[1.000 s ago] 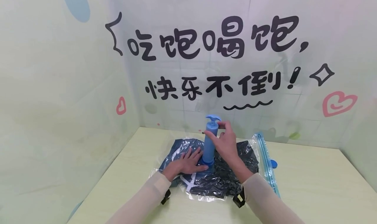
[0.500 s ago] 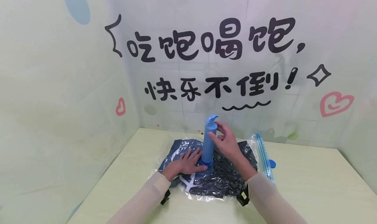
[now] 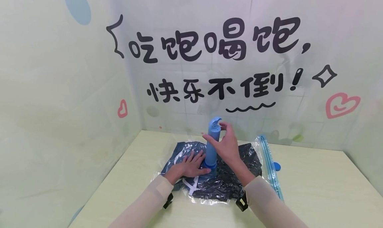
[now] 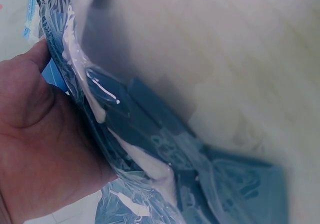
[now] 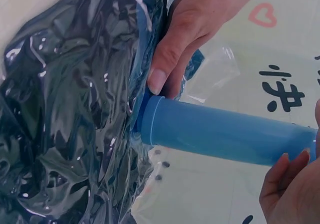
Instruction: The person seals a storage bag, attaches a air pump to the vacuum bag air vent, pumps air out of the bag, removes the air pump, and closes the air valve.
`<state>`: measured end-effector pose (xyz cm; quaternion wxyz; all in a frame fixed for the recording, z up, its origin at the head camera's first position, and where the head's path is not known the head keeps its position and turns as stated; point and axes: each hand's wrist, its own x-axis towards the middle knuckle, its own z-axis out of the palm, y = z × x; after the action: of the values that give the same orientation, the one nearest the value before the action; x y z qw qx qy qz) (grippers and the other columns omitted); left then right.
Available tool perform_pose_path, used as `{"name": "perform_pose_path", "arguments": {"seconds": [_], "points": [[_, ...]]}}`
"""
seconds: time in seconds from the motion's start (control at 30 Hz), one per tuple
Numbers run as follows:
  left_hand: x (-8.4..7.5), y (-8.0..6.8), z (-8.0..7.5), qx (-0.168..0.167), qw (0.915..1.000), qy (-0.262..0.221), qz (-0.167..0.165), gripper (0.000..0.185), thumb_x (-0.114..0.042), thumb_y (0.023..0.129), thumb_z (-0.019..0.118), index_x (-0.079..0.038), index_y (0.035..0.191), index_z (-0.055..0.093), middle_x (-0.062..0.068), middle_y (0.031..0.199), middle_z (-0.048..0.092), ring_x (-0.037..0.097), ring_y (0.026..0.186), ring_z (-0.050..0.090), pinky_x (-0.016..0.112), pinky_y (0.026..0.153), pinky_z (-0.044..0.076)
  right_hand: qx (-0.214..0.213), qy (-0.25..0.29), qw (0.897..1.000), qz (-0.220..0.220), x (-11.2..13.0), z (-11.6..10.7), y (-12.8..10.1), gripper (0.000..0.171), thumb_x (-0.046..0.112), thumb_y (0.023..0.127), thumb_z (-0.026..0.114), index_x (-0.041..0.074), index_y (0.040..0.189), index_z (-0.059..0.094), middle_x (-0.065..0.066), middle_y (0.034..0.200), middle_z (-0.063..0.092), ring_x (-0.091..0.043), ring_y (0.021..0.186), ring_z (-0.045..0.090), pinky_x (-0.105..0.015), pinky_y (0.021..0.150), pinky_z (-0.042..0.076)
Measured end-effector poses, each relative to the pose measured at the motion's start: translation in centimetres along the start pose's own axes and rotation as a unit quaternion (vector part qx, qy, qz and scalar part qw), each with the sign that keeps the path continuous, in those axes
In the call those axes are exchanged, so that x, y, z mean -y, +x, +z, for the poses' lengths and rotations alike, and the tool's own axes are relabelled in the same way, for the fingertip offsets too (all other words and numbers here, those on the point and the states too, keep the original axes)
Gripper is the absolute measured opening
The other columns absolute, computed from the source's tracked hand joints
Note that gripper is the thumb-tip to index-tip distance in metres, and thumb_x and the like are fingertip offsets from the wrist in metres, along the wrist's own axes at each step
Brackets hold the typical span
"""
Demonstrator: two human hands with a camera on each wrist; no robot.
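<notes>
Saw a pale table (image 3: 314, 188) running to the far wall. Found the bag (image 3: 227, 184) lying flat at mid-table, clear plastic over dark cloth, creased and clinging close in the right wrist view (image 5: 65, 109). Found the pump (image 3: 211, 148) standing upright on the bag's middle, foot set into it, handle (image 3: 216, 123) pushed down onto the barrel.

Judged the step as drawing air out of the bag, at the bottom of a stroke and well along, given how tightly the plastic hugged the cloth. Judged the next move to call for a straight lift of the handle with the foot kept square on the bag, so no seal broke.

Saw the left hand (image 3: 190, 166) pressed flat on the bag, fingers spread, just left of the pump's foot, thumb tip touching the foot in the right wrist view (image 5: 192, 29). Saw the right hand (image 3: 225, 144) at the pump's right, thumb laid across the upper barrel and fingers curled up round the handle, in a loose grip on the top.

Noted a blue-edged strip (image 3: 269, 164) lying right of the bag, running near to far, and a small blue cap (image 3: 277, 166) just beside it.
</notes>
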<state>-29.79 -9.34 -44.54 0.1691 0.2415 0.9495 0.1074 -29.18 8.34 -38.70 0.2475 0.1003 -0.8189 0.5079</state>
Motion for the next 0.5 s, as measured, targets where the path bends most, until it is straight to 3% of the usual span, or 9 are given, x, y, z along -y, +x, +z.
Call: {"name": "perform_pose_path", "arguments": {"seconds": [0.17,0.37,0.5], "points": [[0.02,0.12,0.02,0.0,1.0,0.002,-0.001,0.079,-0.058,0.104,0.045,-0.013,0.164,0.02,0.008,0.169,0.01,0.038,0.152,0.002,0.059,0.117,0.011,-0.011,-0.004,1.0,-0.011,0.0,0.08,-0.18,0.065,0.036,0.086,0.084,0.002,0.13,0.052,-0.013,0.121,0.059,-0.029,0.103,0.058,-0.042,0.074,0.047],[0.06,0.13,0.02,0.0,1.0,-0.002,-0.002,0.08,-0.059,0.104,0.044,-0.014,0.164,0.019,0.007,0.169,0.009,0.036,0.153,0.001,0.059,0.117,0.01,0.002,0.015,1.0,-0.017,-0.39,-0.25,-0.44,0.057,0.03,0.09,0.082,0.002,0.129,0.052,-0.014,0.123,0.062,-0.023,0.075,0.056,-0.035,0.061,0.045],[0.33,0.4,0.28,0.003,1.0,-0.003,-0.005,0.081,-0.06,0.103,0.044,-0.015,0.165,0.018,0.006,0.17,0.007,0.035,0.153,-0.002,0.057,0.118,0.008,0.046,0.051,0.997,-0.02,-0.64,-0.65,-0.3,0.051,0.024,0.093,0.078,0.002,0.132,0.053,-0.016,0.126,0.063,-0.022,0.059,0.049,-0.028,0.053,0.042]]}}
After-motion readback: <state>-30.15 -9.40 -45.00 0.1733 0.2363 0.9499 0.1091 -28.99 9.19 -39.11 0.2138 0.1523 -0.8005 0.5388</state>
